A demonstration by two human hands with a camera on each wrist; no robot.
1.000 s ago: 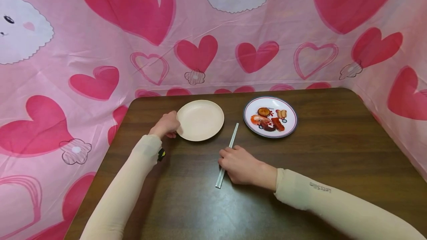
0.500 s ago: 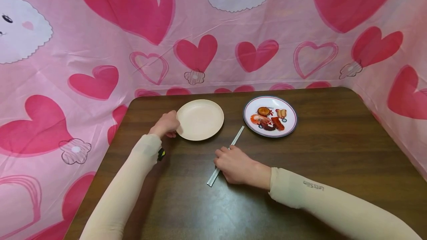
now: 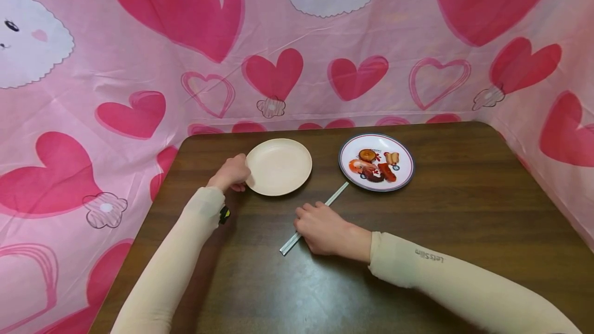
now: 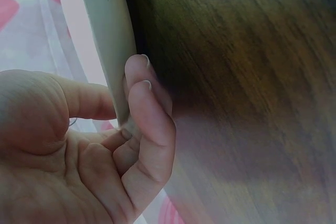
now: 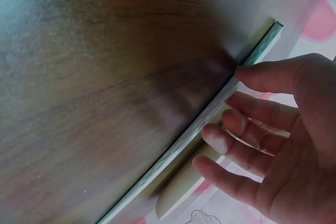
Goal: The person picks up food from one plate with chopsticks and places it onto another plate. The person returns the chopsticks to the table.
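My left hand point(image 3: 230, 171) grips the left rim of a plain cream plate point(image 3: 278, 166). In the left wrist view the thumb is on the plate's point(image 4: 105, 14) upper face and the curled fingers are underneath. Lower on the table, my right hand point(image 3: 325, 231) pinches a pair of silvery chopsticks point(image 3: 290, 244) near their middle, which it covers in the head view. They slant from lower left to upper right, the far tips near the patterned plate's edge. The right wrist view has thumb and forefinger on the chopsticks point(image 5: 168, 153), the other fingers loosely bent.
A white plate with a blue rim point(image 3: 401, 169) stands at the back right, bearing several small food pieces, among them a shrimp-like one point(image 3: 359, 165). A pink heart-patterned cloth point(image 3: 315, 102) hangs behind and beside the brown wooden table point(image 3: 464, 195).
The chopsticks have turned clockwise in the head view, from steep to more slanted. My right hand has shifted slightly left with them. My left hand and both plates have stayed put.
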